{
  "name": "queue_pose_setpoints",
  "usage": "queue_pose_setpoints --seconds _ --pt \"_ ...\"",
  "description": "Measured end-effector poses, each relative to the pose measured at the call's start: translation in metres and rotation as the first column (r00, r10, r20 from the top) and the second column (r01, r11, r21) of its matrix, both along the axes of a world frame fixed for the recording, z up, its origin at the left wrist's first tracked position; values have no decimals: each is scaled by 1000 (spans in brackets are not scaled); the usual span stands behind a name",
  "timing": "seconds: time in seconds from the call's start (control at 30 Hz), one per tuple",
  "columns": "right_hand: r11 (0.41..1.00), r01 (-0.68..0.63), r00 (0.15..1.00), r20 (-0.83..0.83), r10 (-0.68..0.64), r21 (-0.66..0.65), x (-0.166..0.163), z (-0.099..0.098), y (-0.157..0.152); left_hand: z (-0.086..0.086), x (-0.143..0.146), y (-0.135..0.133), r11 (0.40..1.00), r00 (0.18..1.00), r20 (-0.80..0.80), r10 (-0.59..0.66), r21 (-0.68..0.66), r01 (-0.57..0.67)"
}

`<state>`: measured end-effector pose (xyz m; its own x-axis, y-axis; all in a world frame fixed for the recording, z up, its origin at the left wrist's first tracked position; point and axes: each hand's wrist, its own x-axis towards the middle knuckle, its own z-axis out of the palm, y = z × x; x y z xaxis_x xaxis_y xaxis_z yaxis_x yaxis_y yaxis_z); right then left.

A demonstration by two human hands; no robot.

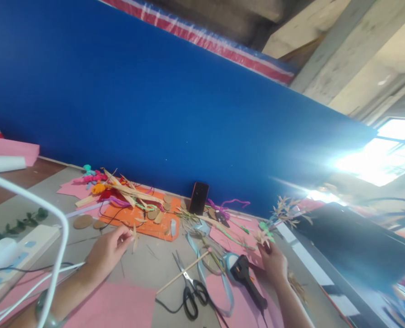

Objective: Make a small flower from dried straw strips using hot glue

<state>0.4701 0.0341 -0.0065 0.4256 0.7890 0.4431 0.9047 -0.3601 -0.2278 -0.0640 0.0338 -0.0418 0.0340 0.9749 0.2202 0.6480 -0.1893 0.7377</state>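
My left hand [108,248] is closed in a pinch at the left of the table, with a small pale dried leaf [134,239] between its fingertips. To the right, my right hand [274,262] closes its fingers on a pale dried flower [264,236], over pink paper. Between the hands lie black-handled scissors [190,289], their blades slightly apart, beside a thin wooden stick [184,272]. A black glue gun [248,280] rests near my right hand, next to a loop of light blue ribbon [228,296].
An orange sheet [120,217] carries wooden discs and dried strips [134,191]. A phone [199,198] leans on the blue partition [189,114]. At left are a power strip [28,248] and a white cable [61,214]. Dried sprigs [287,212] stand at right.
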Motion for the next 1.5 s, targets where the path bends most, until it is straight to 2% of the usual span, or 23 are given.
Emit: queue_pose_setpoints --seconds 0.27,0.43,0.57,0.73,0.87,1.03,1.2,1.5 --pt "947 -120 981 -113 160 299 -14 -9 -5 0 -1 2 1000 1000 7 23 -3 -23" --pt "909 -140 942 -231 244 392 -31 -4 -3 2 0 1 1000 1000 1 4 8 -4" --pt "910 -84 915 -330 232 406 -38 -3 -2 2 0 1 999 1000 6 -3 32 2" --pt "954 -27 923 -360 139 300 -24 -1 -1 0 0 1 997 1000 -20 -13 70 14" --pt "995 2 940 -341 31 95 -3 0 2 -2 -1 1 992 998 -27 -57 112 59" --pt "990 49 952 -294 -87 -134 10 -4 5 -4 -2 1 994 998 -29 -52 94 54" --pt "973 160 965 -182 -189 -163 3 -12 6 -4 0 1 994 998 -26 -57 87 59" --pt "956 130 977 -132 -170 -264 -8 -19 5 -3 1 -1 994 997 -21 -81 76 82"
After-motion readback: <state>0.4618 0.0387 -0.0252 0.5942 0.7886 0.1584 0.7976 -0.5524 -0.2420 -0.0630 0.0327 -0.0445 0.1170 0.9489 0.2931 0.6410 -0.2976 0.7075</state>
